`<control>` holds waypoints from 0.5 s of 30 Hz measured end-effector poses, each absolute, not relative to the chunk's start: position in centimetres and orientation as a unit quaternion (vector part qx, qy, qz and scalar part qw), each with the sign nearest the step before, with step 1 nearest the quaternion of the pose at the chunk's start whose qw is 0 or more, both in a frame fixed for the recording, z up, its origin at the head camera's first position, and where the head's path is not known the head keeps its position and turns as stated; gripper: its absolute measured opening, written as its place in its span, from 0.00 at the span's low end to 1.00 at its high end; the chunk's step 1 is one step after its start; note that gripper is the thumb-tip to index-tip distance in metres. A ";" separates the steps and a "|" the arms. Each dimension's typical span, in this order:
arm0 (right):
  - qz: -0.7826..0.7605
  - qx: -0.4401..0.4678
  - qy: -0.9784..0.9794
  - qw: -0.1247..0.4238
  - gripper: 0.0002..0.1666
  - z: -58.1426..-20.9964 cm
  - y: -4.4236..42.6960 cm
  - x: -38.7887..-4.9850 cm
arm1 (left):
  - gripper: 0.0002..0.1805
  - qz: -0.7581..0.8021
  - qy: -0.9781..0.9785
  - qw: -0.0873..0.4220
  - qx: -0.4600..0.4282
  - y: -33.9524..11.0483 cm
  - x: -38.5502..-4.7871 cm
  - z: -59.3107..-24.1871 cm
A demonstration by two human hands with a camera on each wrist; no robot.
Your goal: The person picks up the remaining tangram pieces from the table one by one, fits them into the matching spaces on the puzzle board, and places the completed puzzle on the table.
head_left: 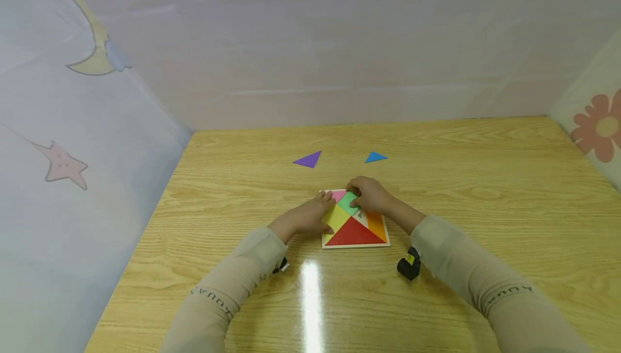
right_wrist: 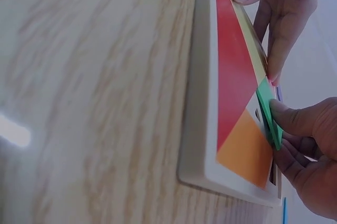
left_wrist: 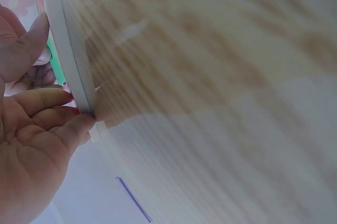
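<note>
A tangram board [head_left: 356, 246] with a pale rim lies on the table. My right hand [head_left: 371, 195] pinches a green square piece [right_wrist: 266, 100] at the board's far side, thumb on top. That piece is slightly tilted in the right wrist view. On the left of the board rests my left hand [head_left: 308, 216], its thumb on the yellow piece [head_left: 335, 220] and its fingers by the pink piece [head_left: 337, 195]. A red triangle [head_left: 355, 233] and an orange piece [head_left: 376, 227] sit in the board. Between them and the green piece, bare board [head_left: 360, 216] with a small hole shows.
Beyond the board, a purple triangle [head_left: 309, 159] and a smaller blue triangle [head_left: 375, 157] lie on the wooden table [head_left: 233, 180]. Patterned cloth walls [head_left: 310, 46] border the table at the back and sides. Black devices [head_left: 409, 264] show at both wrists.
</note>
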State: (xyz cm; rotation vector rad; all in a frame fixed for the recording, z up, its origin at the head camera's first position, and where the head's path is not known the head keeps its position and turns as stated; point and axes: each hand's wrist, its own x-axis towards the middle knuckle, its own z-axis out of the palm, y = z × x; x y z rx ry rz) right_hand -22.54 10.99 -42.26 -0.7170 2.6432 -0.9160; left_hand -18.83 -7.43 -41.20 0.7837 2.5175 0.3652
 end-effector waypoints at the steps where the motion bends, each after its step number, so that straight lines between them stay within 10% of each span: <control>1: -0.316 -0.246 0.907 0.127 0.16 -42.3 11.0 -22.6 | 0.40 0.133 0.919 0.237 0.286 -7.5 -18.8 -41.2; 15: -0.334 -0.250 0.900 0.126 0.17 -42.6 11.0 -22.6 | 0.40 0.137 0.917 0.242 0.285 -7.5 -18.7 -41.2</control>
